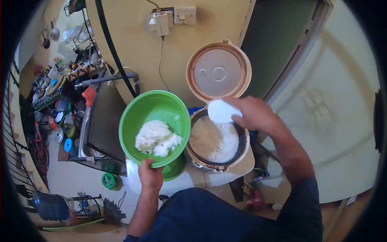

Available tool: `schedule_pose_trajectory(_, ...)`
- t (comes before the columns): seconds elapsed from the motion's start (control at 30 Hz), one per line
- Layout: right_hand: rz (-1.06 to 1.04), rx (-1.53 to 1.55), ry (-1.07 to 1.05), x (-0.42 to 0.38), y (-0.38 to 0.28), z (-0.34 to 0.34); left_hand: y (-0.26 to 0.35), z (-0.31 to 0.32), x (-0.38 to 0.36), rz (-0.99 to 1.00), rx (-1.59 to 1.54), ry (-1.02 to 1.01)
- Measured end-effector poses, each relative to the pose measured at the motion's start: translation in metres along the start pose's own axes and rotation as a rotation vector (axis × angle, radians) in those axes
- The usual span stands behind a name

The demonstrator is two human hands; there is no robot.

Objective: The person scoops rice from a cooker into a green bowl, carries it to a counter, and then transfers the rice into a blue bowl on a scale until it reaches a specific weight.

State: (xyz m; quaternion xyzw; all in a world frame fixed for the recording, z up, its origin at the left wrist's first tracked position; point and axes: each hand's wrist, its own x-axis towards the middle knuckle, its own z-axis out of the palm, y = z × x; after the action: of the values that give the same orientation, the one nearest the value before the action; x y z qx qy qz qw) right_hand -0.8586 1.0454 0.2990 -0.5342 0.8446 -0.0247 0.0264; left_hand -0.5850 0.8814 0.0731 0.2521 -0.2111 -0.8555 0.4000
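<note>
My left hand (150,176) grips the near rim of a green basin (133,109), its thumb over the edge. White rice (155,138) lies in a clump inside the basin. In my right hand (252,115) is a white scoop (221,111), held over the far side of an open rice cooker (246,147). The cooker's dark pot holds rice (227,143), white on the right and tan on the left. Its round lid (219,73) stands raised behind it. The basin is just left of the cooker, tilted slightly.
A white stool top (189,179) bears the cooker and another green vessel (174,169) under the basin. A plug (161,24) with a cord is in the wall. Left are a sink (85,133) and crowded kitchenware; a blue water bottle (49,205) lies lower left.
</note>
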Motion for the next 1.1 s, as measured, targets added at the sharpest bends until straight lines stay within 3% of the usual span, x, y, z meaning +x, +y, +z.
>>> schedule_pose_trajectory(0.03,0.010,0.003,-0.008,-0.001,0.010,0.016,-0.002,0.003,0.001,-0.013,0.003,0.002)
schedule_pose_trajectory(0.1,0.070,0.017,-0.253,0.002,0.033,0.066,-0.001,0.015,0.007,0.113,0.039,0.004)
schedule_pose_trajectory(0.27,0.075,0.179,-0.260,0.009,0.041,0.130,-0.025,0.030,0.023,0.071,-0.061,-0.055)
schedule_pose_trajectory(0.53,-0.086,0.292,-0.222,0.034,0.044,0.150,-0.059,0.045,0.027,-0.067,-0.063,-0.067)
schedule_pose_trajectory(0.6,-0.074,0.401,-0.352,0.045,0.042,0.149,-0.060,0.050,0.026,-0.041,-0.050,-0.055)
schedule_pose_trajectory(0.97,-0.135,0.616,-0.331,0.068,0.035,0.204,-0.083,0.043,0.023,0.060,-0.012,0.059)
schedule_pose_trajectory(1.1,-0.090,0.705,-0.382,0.067,0.033,0.201,-0.077,0.045,0.022,0.002,-0.041,0.077)
